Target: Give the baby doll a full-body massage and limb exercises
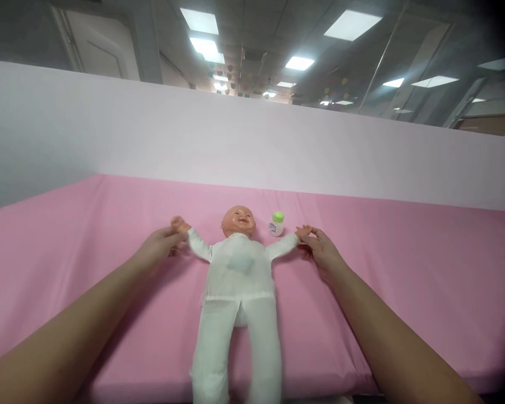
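A baby doll [240, 280] with a white cloth body and a hard plastic head lies on its back, arms spread wide, legs toward me. My left hand [162, 247] is closed on the doll's hand at the left, fingers pinched around it. At the right, my right hand [325, 252] pinches the doll's other hand between thumb and fingers. Both doll arms are stretched out to the sides. Beside the doll's head, close to its right-hand arm in view, stands a small white bottle [276, 225] with a green cap.
Pink padded covering [382, 269] spreads under the doll, its front edge near me. A white low wall [252, 143] runs along the back and left. Beyond it are glass panels, a door [101, 45] and ceiling lights.
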### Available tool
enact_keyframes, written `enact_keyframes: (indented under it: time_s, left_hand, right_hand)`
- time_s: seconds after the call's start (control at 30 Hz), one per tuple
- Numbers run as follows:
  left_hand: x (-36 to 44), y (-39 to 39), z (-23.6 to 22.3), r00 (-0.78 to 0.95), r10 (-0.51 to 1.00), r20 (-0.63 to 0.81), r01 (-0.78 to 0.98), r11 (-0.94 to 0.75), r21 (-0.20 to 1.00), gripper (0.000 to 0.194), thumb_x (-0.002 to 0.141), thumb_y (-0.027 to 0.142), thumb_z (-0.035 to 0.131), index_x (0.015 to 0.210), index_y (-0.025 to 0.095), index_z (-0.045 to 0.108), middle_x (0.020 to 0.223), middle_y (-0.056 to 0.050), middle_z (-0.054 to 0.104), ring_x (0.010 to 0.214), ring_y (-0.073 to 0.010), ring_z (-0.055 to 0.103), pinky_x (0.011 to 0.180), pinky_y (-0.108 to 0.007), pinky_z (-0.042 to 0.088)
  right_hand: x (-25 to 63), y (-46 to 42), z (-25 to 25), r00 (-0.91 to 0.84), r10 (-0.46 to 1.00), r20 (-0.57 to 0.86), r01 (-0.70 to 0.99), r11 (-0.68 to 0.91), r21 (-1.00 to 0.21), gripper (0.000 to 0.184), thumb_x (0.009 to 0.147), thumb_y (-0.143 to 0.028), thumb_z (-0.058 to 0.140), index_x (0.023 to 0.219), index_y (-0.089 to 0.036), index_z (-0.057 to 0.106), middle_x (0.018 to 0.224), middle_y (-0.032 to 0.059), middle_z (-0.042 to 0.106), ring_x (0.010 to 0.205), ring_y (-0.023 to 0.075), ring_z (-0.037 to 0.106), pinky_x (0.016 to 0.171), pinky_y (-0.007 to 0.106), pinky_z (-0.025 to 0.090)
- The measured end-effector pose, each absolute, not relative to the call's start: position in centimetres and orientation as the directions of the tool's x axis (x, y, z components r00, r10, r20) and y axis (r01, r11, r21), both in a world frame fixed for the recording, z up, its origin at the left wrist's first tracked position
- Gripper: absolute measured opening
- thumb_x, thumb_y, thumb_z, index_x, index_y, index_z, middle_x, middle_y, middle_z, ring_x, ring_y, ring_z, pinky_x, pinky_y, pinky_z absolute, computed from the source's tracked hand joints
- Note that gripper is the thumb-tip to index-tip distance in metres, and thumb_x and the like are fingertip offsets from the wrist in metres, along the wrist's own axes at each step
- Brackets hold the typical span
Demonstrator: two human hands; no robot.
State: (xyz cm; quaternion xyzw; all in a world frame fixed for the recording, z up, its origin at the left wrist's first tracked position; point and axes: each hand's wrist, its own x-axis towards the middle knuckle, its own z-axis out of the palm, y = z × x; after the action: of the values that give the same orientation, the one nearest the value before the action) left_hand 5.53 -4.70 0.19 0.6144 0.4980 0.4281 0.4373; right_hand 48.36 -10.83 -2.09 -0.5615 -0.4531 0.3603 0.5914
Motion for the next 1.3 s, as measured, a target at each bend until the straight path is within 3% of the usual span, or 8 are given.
enact_keyframes:
  time_s: [0.2,0.4,0.53,0.7,0.83,1.07,1.2,1.3]
  left_hand:
    - [4.6,-3.5,-0.5,0.131,0.991,-0.04,0.19,0.014,0.982,0.045,0.075,0.052,0.08,0.099,0.014,0.074,0.088,-0.012,0.073,0.08,-0.0255,0.07,0.075,-0.039,0.06]
    - [6.5,-6.3,0.8,0.399,0.887,0.231,0.246,-0.347,0.905,0.041,0.082,0.049,0.078,0.112,0.021,0.072,0.105,-0.009,0.073,0.096,-0.028,0.069,0.086,-0.04,0.057]
    - [8.2,-8.1,1.0,0.609,0.756,0.241,0.377,-0.543,0.75,0.038,0.082,0.042,0.078,0.117,0.029,0.076,0.112,-0.007,0.071,0.1,-0.0266,0.068,0.087,-0.037,0.057]
    - [9.3,-8.8,0.7,0.733,0.621,0.277,0.441,-0.744,0.502,0.041,0.085,0.038,0.075,0.126,0.037,0.074,0.119,-0.006,0.068,0.11,-0.0264,0.064,0.092,-0.034,0.054]
    - [9.0,-8.6,0.8,0.66,0.693,0.292,0.475,-0.685,0.551,0.041,0.085,0.039,0.073,0.125,0.034,0.074,0.116,-0.006,0.07,0.103,-0.0259,0.067,0.089,-0.035,0.055]
    - [6.7,-5.8,0.3,0.107,0.965,0.24,0.375,-0.263,0.889,0.039,0.082,0.052,0.072,0.106,0.021,0.07,0.095,-0.005,0.074,0.086,-0.0244,0.071,0.078,-0.035,0.057]
    - [5.4,-3.9,-1.0,0.032,0.999,-0.02,0.185,0.013,0.983,0.042,0.074,0.049,0.079,0.098,0.016,0.068,0.086,-0.008,0.073,0.079,-0.0239,0.072,0.074,-0.036,0.06]
    - [5.5,-3.8,-1.3,0.072,0.997,-0.015,0.16,0.003,0.987,0.045,0.076,0.05,0.079,0.105,0.017,0.067,0.088,-0.007,0.074,0.08,-0.0234,0.073,0.077,-0.036,0.061]
  right_hand:
    - [49.9,-10.6,-2.8,0.276,0.96,-0.049,0.024,-0.058,-0.998,0.059,0.076,-0.038,0.084,0.124,-0.017,0.057,0.076,0.0038,0.072,0.063,0.0174,0.066,0.053,0.026,0.054]
    - [46.8,-12.3,-1.3,0.046,0.944,0.327,0.105,0.321,-0.941,0.051,0.077,-0.038,0.085,0.121,-0.025,0.063,0.126,0.0088,0.071,0.112,0.0263,0.068,0.096,0.043,0.057]
    - [43.4,-14.4,-0.2,-0.304,0.881,0.364,0.291,0.449,-0.845,0.025,0.084,-0.031,0.079,0.107,-0.025,0.072,0.112,0.0068,0.073,0.104,0.0246,0.069,0.095,0.043,0.056]
    - [41.3,-15.5,0.3,-0.49,0.798,0.351,0.404,0.565,-0.72,0.024,0.08,-0.022,0.08,0.103,-0.028,0.078,0.108,0.004,0.071,0.098,0.0219,0.066,0.088,0.039,0.056]
    - [42.2,-14.5,-0.2,-0.318,0.887,0.335,0.397,0.445,-0.803,0.031,0.081,-0.024,0.079,0.112,-0.028,0.076,0.109,0.0042,0.073,0.096,0.0218,0.067,0.087,0.039,0.056]
    - [47.3,-11.1,-1.8,0.314,0.915,0.252,0.108,0.229,-0.967,0.066,0.082,-0.047,0.08,0.137,-0.025,0.054,0.107,0.0073,0.077,0.097,0.0256,0.073,0.086,0.043,0.062]
    - [49.6,-10.6,-2.4,0.293,0.953,-0.074,0.038,-0.089,-0.995,0.069,0.08,-0.046,0.082,0.135,-0.022,0.049,0.085,0.0052,0.074,0.066,0.0208,0.071,0.059,0.034,0.062]
    - [49.9,-10.6,-2.7,0.244,0.959,-0.145,0.06,-0.164,-0.985,0.073,0.079,-0.047,0.083,0.137,-0.022,0.046,0.085,0.0052,0.073,0.064,0.0197,0.07,0.057,0.032,0.061]
